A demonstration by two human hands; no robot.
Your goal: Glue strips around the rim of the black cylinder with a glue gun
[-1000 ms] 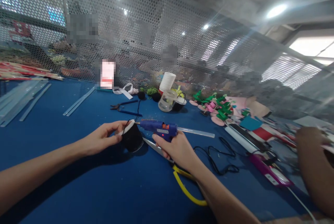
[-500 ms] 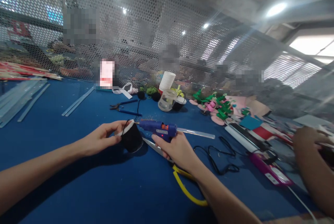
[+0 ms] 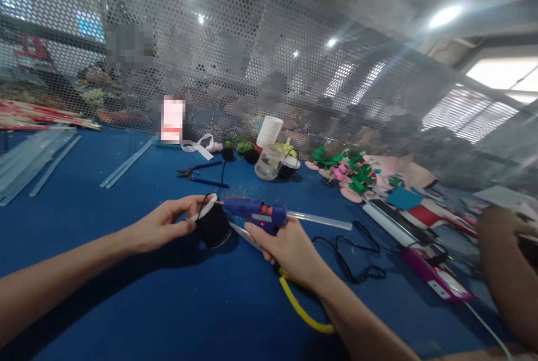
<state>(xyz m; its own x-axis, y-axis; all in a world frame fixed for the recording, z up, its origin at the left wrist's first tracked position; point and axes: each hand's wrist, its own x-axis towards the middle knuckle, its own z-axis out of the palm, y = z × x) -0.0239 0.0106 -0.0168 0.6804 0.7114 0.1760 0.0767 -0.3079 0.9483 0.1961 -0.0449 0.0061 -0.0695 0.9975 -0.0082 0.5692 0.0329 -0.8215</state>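
Observation:
My left hand (image 3: 170,221) is closed on the white rim of a small paper cup (image 3: 213,225) wrapped in black yarn, tilted just above the blue table. My right hand (image 3: 288,249) grips a blue hot glue gun (image 3: 256,211), whose red light is lit. The gun's nozzle points left and is at the cup's rim; whether it touches I cannot tell. A clear glue stick (image 3: 321,219) sticks out of its back. Beneath my right hand lie scissors with yellow handles (image 3: 300,308), their blades partly hidden. A black yarn strand runs from the cup to a black yarn ball (image 3: 227,153).
Pliers (image 3: 202,174) lie behind the cup. Farther back stand stacked white cups (image 3: 269,131), a clear plastic cup (image 3: 269,162) and another black-wrapped cup (image 3: 289,167). Glue sticks (image 3: 37,159) lie left. At right are a purple power strip (image 3: 437,275), a black cable (image 3: 351,271) and another person's arm (image 3: 504,271).
The glue gun has shifted slightly, its back end and glue stick a little lower and farther right. My left hand and the cup stay nearly still. The other person's arm moved slightly right.

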